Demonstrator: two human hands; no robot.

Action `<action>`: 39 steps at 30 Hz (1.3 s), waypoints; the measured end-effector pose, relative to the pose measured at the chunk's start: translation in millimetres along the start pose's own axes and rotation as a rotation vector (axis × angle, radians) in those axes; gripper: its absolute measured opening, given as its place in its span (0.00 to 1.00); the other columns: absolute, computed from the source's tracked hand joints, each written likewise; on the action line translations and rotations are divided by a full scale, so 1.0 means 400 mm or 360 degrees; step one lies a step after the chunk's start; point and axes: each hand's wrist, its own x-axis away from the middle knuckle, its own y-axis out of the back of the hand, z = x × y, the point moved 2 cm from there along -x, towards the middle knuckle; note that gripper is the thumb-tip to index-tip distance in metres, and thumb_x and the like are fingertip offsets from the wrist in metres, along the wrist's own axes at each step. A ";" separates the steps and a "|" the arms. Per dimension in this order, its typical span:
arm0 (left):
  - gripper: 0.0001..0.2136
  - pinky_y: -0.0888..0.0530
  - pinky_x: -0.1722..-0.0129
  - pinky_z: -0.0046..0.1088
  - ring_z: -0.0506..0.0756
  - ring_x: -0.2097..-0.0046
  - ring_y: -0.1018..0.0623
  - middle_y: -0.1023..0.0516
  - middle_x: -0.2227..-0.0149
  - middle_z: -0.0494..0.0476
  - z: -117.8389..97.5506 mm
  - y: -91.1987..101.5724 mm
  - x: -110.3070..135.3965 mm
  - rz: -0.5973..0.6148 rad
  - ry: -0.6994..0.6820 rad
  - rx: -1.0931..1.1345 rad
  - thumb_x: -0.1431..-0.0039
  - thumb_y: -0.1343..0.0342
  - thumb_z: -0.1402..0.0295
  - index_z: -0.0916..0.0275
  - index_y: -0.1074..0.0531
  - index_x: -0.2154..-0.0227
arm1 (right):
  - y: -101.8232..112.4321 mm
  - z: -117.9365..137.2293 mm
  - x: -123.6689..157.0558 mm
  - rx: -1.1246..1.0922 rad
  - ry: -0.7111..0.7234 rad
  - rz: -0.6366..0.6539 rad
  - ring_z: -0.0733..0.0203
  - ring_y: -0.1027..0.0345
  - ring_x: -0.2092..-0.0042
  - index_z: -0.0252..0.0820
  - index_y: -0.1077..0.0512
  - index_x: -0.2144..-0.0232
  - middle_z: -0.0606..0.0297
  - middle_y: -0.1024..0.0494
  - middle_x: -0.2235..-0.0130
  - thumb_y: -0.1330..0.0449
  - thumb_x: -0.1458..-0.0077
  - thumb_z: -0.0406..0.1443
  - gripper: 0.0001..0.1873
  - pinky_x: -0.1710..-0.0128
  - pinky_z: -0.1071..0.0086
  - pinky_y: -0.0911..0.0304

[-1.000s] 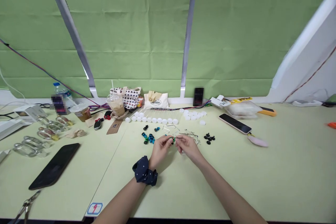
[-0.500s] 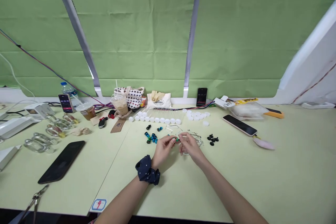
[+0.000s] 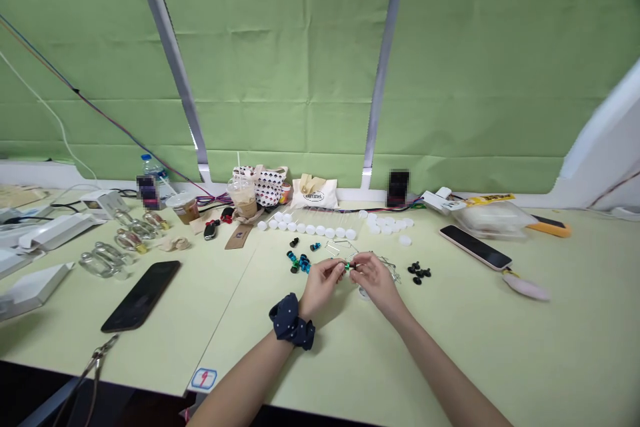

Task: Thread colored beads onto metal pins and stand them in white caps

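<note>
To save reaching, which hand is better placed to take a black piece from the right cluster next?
Probably the right hand: the black pieces lie on its side, farther from the left hand.

Beyond the hands (image 3: 323,287), we are facing a wall of creased green sheeting (image 3: 300,67), which grey upright strips (image 3: 385,67) are dividing. A white ledge (image 3: 35,170) is running along its foot, and a white slanting surface (image 3: 595,127) is rising far to the right of the hands. Below them, our pale table (image 3: 500,347) is spreading out to both sides, a seam (image 3: 223,317) crossing it to their left. Soft, even light is falling over the table.
</note>
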 end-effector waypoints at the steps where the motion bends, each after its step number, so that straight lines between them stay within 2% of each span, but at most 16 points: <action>1: 0.18 0.36 0.72 0.26 0.50 0.72 0.35 0.29 0.73 0.57 -0.002 -0.001 0.000 -0.0003 0.0004 0.0014 0.44 0.49 0.57 0.69 0.25 0.64 | 0.000 0.003 0.000 -0.0023 0.0035 -0.0040 0.64 0.31 0.71 0.43 0.37 0.64 0.63 0.27 0.65 0.34 0.59 0.47 0.24 0.72 0.69 0.33; 3: 0.18 0.36 0.71 0.26 0.50 0.72 0.35 0.30 0.73 0.57 -0.007 -0.003 0.001 0.0030 -0.0002 0.0028 0.44 0.49 0.57 0.69 0.25 0.66 | -0.004 -0.002 0.000 -0.0040 -0.0067 -0.0019 0.64 0.32 0.74 0.43 0.37 0.64 0.64 0.27 0.67 0.37 0.56 0.49 0.22 0.76 0.69 0.35; 6: 0.17 0.36 0.71 0.26 0.50 0.72 0.35 0.31 0.75 0.56 -0.012 -0.008 0.003 0.0084 -0.0004 -0.0018 0.44 0.49 0.57 0.68 0.26 0.70 | -0.008 -0.015 -0.001 0.0037 -0.0158 0.0053 0.66 0.40 0.82 0.41 0.36 0.71 0.68 0.31 0.78 0.41 0.53 0.52 0.21 0.85 0.72 0.44; 8: 0.17 0.38 0.74 0.25 0.50 0.74 0.36 0.34 0.77 0.53 -0.010 -0.010 0.003 0.0063 0.0023 -0.0082 0.43 0.50 0.56 0.68 0.27 0.71 | -0.004 -0.016 0.000 0.0096 -0.0041 0.0023 0.67 0.42 0.82 0.42 0.36 0.71 0.69 0.33 0.79 0.40 0.54 0.51 0.19 0.85 0.72 0.46; 11: 0.19 0.42 0.77 0.24 0.48 0.76 0.39 0.38 0.80 0.49 0.004 -0.012 0.001 0.0030 0.0086 -0.0185 0.42 0.53 0.55 0.66 0.31 0.75 | 0.003 -0.004 0.006 0.0370 0.0212 0.0027 0.63 0.39 0.77 0.43 0.34 0.70 0.67 0.32 0.77 0.40 0.51 0.47 0.15 0.79 0.70 0.42; 14: 0.21 0.44 0.79 0.24 0.48 0.79 0.42 0.42 0.82 0.47 0.025 -0.013 -0.003 0.0030 0.0193 -0.0201 0.41 0.57 0.52 0.64 0.36 0.79 | 0.001 0.017 0.017 0.0739 0.0494 0.0140 0.61 0.38 0.73 0.44 0.31 0.69 0.64 0.30 0.74 0.43 0.48 0.44 0.09 0.72 0.67 0.40; 16: 0.23 0.45 0.80 0.25 0.47 0.81 0.44 0.45 0.85 0.45 0.038 -0.010 -0.006 0.0051 0.0284 -0.0179 0.42 0.59 0.50 0.63 0.38 0.82 | -0.004 0.026 0.023 0.0823 0.0579 0.0226 0.61 0.38 0.72 0.45 0.31 0.69 0.63 0.29 0.72 0.44 0.46 0.42 0.08 0.70 0.66 0.40; 18: 0.25 0.44 0.80 0.25 0.47 0.82 0.44 0.47 0.87 0.45 0.045 -0.006 -0.007 0.0096 0.0340 -0.0195 0.42 0.61 0.49 0.63 0.40 0.85 | -0.007 0.027 0.024 0.0808 0.0553 0.0268 0.61 0.38 0.72 0.44 0.32 0.70 0.64 0.30 0.72 0.44 0.46 0.42 0.08 0.71 0.67 0.41; 20: 0.25 0.42 0.80 0.24 0.47 0.82 0.40 0.42 0.86 0.47 0.039 -0.004 -0.005 0.0125 0.0319 -0.0182 0.42 0.59 0.49 0.64 0.37 0.83 | -0.006 0.019 0.019 0.0695 0.0418 0.0258 0.63 0.39 0.74 0.43 0.33 0.70 0.66 0.31 0.75 0.43 0.48 0.43 0.09 0.73 0.69 0.41; 23: 0.18 0.36 0.77 0.22 0.49 0.72 0.31 0.29 0.70 0.54 0.012 -0.006 -0.001 0.0159 0.0164 0.0018 0.46 0.49 0.52 0.64 0.32 0.65 | 0.002 0.004 0.009 0.0346 0.0094 0.0200 0.66 0.41 0.78 0.43 0.37 0.72 0.70 0.34 0.79 0.40 0.51 0.46 0.14 0.79 0.72 0.45; 25: 0.19 0.33 0.73 0.23 0.51 0.67 0.28 0.29 0.62 0.58 -0.006 -0.011 0.002 0.0231 0.0076 0.0115 0.50 0.43 0.55 0.63 0.34 0.60 | 0.008 0.000 0.003 0.0128 -0.0070 0.0188 0.68 0.43 0.81 0.43 0.39 0.74 0.71 0.35 0.79 0.39 0.54 0.48 0.17 0.83 0.74 0.48; 28: 0.16 0.34 0.74 0.24 0.49 0.73 0.30 0.29 0.71 0.54 -0.012 -0.013 0.005 0.0303 0.0102 0.0083 0.48 0.44 0.56 0.65 0.33 0.64 | 0.013 0.004 0.000 -0.0033 -0.0132 0.0232 0.70 0.45 0.82 0.41 0.38 0.74 0.72 0.35 0.80 0.38 0.55 0.49 0.19 0.84 0.75 0.51; 30: 0.16 0.38 0.78 0.23 0.47 0.79 0.35 0.32 0.79 0.49 -0.005 -0.012 0.005 0.0295 0.0170 0.0009 0.46 0.47 0.55 0.65 0.33 0.68 | 0.015 0.008 0.001 -0.0058 -0.0111 0.0255 0.70 0.45 0.82 0.41 0.37 0.74 0.73 0.36 0.81 0.38 0.55 0.48 0.18 0.84 0.75 0.51; 33: 0.18 0.43 0.81 0.22 0.46 0.82 0.39 0.37 0.83 0.46 0.007 -0.013 0.002 0.0277 0.0262 -0.0066 0.45 0.51 0.52 0.64 0.35 0.76 | 0.012 0.009 0.004 -0.0018 -0.0081 0.0292 0.70 0.44 0.81 0.41 0.37 0.72 0.74 0.37 0.82 0.38 0.54 0.47 0.17 0.83 0.75 0.49; 37: 0.22 0.50 0.85 0.23 0.44 0.85 0.46 0.46 0.87 0.44 0.021 -0.013 -0.004 0.0250 0.0614 0.0108 0.45 0.54 0.50 0.61 0.43 0.84 | 0.005 0.010 0.012 0.0125 -0.0009 0.0395 0.67 0.38 0.77 0.42 0.36 0.69 0.70 0.32 0.77 0.39 0.52 0.44 0.13 0.76 0.72 0.41; 39: 0.22 0.53 0.86 0.22 0.44 0.86 0.49 0.49 0.88 0.42 0.028 -0.010 -0.003 0.0254 0.0798 0.0224 0.45 0.54 0.51 0.61 0.46 0.86 | 0.002 0.014 0.017 0.0331 0.0140 0.0430 0.65 0.37 0.75 0.42 0.35 0.68 0.69 0.31 0.75 0.41 0.49 0.41 0.09 0.74 0.71 0.40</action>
